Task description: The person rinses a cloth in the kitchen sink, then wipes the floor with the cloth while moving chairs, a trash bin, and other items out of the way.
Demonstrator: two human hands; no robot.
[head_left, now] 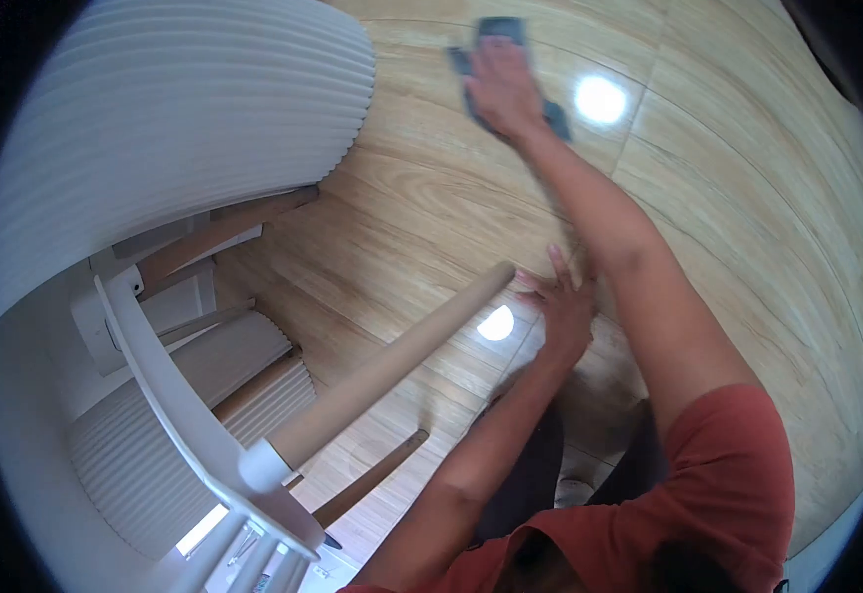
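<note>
My right hand [505, 91] reaches far out and presses a dark grey cloth [498, 28] against the wood-look floor; the cloth's edges stick out around the fingers, and both are slightly blurred. Closer to my body, my left hand [567, 311] has its fingers spread low over the floor, holding nothing. Its fingertips are beside the tip of a round wooden chair leg [387, 371]; I cannot tell whether they touch it. That leg belongs to a white chair [169, 395] tipped over on my left.
A large white ribbed panel [204, 119] curves across the upper left. Another wooden leg [372, 479] and a ribbed white piece [135, 474] lie behind the chair. Tiled floor [747, 247] extends to the right, with bright light reflections. Dark objects edge the far right.
</note>
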